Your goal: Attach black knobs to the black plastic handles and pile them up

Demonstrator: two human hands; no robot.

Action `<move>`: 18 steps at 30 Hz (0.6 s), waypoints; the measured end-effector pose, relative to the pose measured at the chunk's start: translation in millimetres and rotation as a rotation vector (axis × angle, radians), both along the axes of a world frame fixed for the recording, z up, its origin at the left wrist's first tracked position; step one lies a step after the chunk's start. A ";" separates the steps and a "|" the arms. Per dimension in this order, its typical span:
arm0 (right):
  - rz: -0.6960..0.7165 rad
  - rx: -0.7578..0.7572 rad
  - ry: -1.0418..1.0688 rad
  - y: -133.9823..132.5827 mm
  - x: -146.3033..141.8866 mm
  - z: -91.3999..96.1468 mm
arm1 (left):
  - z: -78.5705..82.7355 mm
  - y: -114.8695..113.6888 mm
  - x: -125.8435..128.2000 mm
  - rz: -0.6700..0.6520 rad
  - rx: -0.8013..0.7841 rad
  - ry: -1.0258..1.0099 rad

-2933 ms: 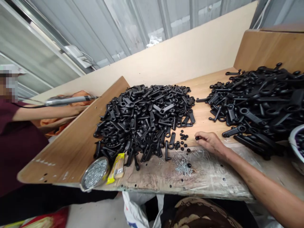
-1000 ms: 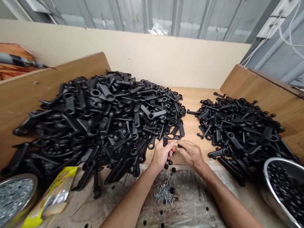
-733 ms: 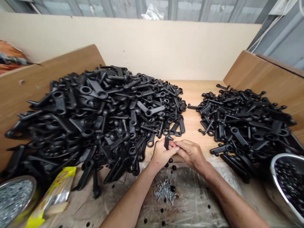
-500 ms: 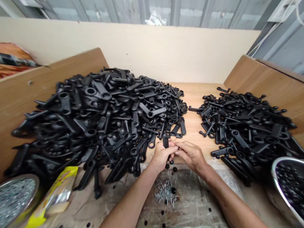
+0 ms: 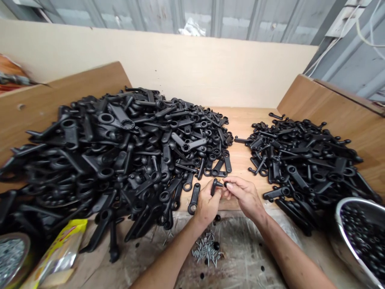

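Note:
My left hand (image 5: pixel 207 202) grips a black plastic lever handle (image 5: pixel 214 186), which stands up between its fingers. My right hand (image 5: pixel 245 196) pinches a small black cap (image 5: pixel 225 184) at the handle's upper end, so both hands meet over the bench's front middle. A big heap of black handles (image 5: pixel 120 152) fills the left side, close to my left hand. A smaller heap of handles (image 5: pixel 303 160) lies to the right. Just below my hands lies a small pile of silver screws (image 5: pixel 206 251) with a few loose black caps.
A steel bowl of black caps (image 5: pixel 359 237) stands at the right front. A metal dish of screws (image 5: pixel 12 257) and a yellow packet (image 5: pixel 58 251) lie at the left front. Wooden side boards (image 5: pixel 339 108) and a beige back wall fence in the bench.
My right hand came over from the bench and met my left hand, which took up a handle. The handle has since tilted, and the cap sits at its top end.

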State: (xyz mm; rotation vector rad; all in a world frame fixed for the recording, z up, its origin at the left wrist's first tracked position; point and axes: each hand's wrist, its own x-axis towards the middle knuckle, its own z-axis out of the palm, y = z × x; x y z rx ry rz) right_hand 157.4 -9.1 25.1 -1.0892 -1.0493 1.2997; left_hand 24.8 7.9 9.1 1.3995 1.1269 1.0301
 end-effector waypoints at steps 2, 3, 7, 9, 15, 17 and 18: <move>-0.008 -0.070 0.130 0.3 -4.1 -1.3 | 0.4 -1.2 0.5 0.004 0.079 0.054; -0.013 -0.096 0.171 0.4 -6.0 -1.8 | 0.5 -1.7 0.8 0.006 0.086 0.071; -0.026 -0.160 0.283 0.7 -10.2 -2.4 | -0.8 -2.9 1.8 0.019 0.086 0.127; -0.024 -0.169 0.309 0.5 -10.3 -2.6 | -2.4 -3.0 2.4 0.027 0.106 0.157; 0.004 -0.151 0.299 -0.7 -9.7 -5.9 | -6.8 -4.4 4.3 0.079 0.139 0.301; 0.003 -0.143 0.294 -1.0 -10.2 -6.6 | -8.1 -5.2 5.1 0.105 0.156 0.346; 0.003 -0.142 0.297 -1.2 -10.5 -6.7 | -8.8 -5.6 5.5 0.115 0.167 0.366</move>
